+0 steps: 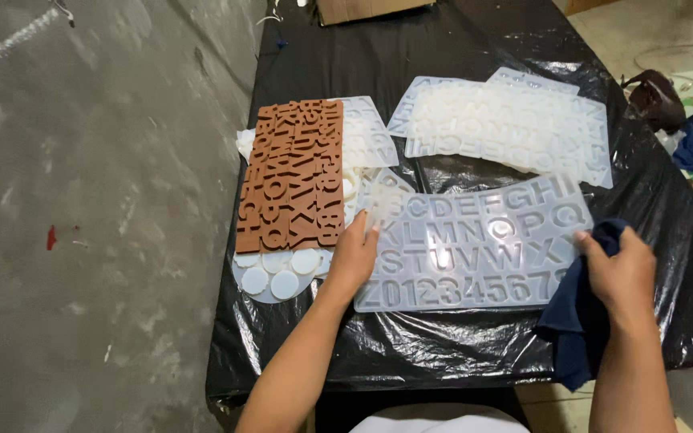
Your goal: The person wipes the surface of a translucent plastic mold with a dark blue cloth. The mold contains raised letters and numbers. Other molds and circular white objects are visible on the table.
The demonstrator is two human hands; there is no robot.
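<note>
Wiping appears underway, extent undeterminable. Right hand point(623, 269) grips a dark blue cloth point(579, 329), fingers closed around it, at the right edge of the translucent letter mould point(475, 248). Left hand point(352, 261) presses the mould's left edge, fingers together. Mould lies flat on the black-covered table point(443, 345). Beyond: brown mould point(292, 172), stacked white moulds point(507, 128)

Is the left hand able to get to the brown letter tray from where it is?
Probably yes. The left hand rests on the clear letter mould's left edge, and the brown letter tray lies just beside it, uncovered, with nothing between them.
</note>
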